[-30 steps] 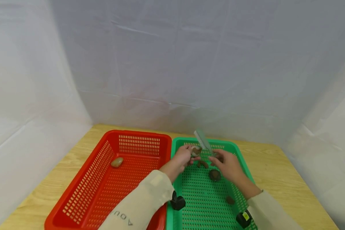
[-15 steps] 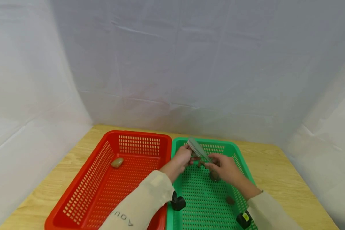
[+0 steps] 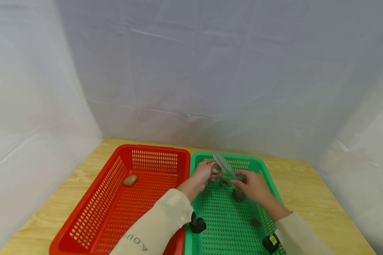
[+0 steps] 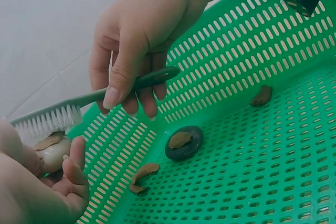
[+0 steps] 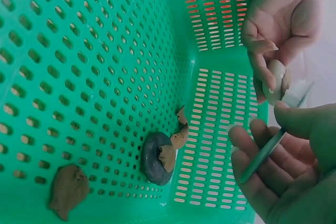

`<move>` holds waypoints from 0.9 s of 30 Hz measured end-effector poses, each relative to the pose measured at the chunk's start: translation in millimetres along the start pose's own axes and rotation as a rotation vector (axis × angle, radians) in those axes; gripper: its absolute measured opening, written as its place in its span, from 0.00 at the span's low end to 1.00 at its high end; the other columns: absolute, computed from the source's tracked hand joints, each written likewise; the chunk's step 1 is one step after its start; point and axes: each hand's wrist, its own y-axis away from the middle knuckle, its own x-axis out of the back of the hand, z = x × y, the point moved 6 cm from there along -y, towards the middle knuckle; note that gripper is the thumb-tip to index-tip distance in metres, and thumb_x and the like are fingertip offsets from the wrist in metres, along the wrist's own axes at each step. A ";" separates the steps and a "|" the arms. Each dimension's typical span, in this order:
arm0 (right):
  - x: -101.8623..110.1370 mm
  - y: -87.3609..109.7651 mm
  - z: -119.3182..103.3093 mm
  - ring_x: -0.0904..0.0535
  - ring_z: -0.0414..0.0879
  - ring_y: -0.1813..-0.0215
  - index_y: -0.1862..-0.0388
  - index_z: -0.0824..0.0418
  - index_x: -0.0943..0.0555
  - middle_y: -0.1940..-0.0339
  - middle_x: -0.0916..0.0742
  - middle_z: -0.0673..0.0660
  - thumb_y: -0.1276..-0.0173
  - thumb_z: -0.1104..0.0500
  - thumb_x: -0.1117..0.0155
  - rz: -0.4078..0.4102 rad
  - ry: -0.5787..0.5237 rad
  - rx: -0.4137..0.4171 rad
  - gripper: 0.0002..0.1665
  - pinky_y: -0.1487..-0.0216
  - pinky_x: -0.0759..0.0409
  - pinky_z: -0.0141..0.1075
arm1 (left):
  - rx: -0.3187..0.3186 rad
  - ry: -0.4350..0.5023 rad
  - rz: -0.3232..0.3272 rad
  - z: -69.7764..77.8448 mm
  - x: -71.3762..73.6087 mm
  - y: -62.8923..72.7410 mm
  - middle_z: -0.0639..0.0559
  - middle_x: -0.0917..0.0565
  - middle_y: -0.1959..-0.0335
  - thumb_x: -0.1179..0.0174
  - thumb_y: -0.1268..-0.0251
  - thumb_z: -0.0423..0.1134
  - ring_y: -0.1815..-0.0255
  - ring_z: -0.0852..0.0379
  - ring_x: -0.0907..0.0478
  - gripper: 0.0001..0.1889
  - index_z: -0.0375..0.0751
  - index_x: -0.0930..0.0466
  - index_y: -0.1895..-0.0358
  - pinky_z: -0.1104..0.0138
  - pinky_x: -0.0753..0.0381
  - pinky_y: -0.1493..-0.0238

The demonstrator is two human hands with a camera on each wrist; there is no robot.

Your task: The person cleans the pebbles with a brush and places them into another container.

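Observation:
Over the far end of the green basket (image 3: 229,219), my left hand (image 3: 203,173) grips a pale, smooth stone (image 4: 56,153) with a brown clay-like patch stuck on it. My right hand (image 3: 253,186) pinches the handle of a green brush (image 4: 79,100) between thumb and fingers. The brush's white bristles (image 4: 50,120) are at the stone's patch, seen best in the left wrist view. Below the hands, a dark round stone (image 5: 156,160) with a brown piece on top lies on the basket floor, beside a curved brown fragment (image 4: 143,177).
Another brown fragment (image 5: 69,190) lies near the basket's right wall. A red basket (image 3: 92,198) stands against the green one on the left, with a tan stone (image 3: 130,180) inside. Both are on a wooden table (image 3: 309,198), with white sheeting (image 3: 191,71) behind.
The brush has swung down and left onto the stone, then shifted slightly back up and right, my right hand moving with it. My left hand stays nearly still, holding the stone.

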 end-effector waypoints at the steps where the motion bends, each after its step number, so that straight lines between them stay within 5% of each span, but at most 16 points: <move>1: 0.5 0.0 0.4 0.17 0.46 0.68 0.45 0.72 0.22 0.65 0.12 0.59 0.32 0.60 0.35 0.001 0.005 -0.009 0.21 0.71 0.21 0.38 | 0.000 -0.002 0.002 0.6 0.0 0.7 0.34 0.23 0.43 0.66 0.19 0.35 0.74 0.63 0.21 0.19 0.36 0.34 0.34 0.77 0.34 0.80; 12: 5.0 -0.5 2.3 0.15 0.53 0.67 0.42 0.73 0.25 0.68 0.13 0.61 0.29 0.60 0.38 0.054 -0.056 -0.027 0.22 0.72 0.20 0.37 | -0.019 -0.001 -0.002 0.9 0.5 1.9 0.34 0.21 0.46 0.64 0.19 0.35 0.75 0.64 0.21 0.18 0.35 0.33 0.35 0.78 0.34 0.79; 21: 3.5 -1.4 -6.1 0.15 0.53 0.64 0.40 0.69 0.25 0.67 0.13 0.56 0.30 0.58 0.37 0.088 -0.104 0.086 0.24 0.67 0.18 0.37 | -0.033 -0.015 -0.006 0.1 0.1 1.8 0.34 0.21 0.45 0.65 0.19 0.35 0.74 0.63 0.21 0.18 0.35 0.33 0.36 0.77 0.34 0.79; 27: -0.8 -1.6 -9.3 0.16 0.46 0.66 0.44 0.68 0.21 0.66 0.12 0.58 0.32 0.60 0.35 0.036 -0.043 0.136 0.20 0.68 0.20 0.37 | -0.039 -0.039 -0.015 1.4 -0.4 0.5 0.34 0.21 0.43 0.66 0.19 0.34 0.63 0.55 0.17 0.21 0.35 0.36 0.30 0.77 0.32 0.79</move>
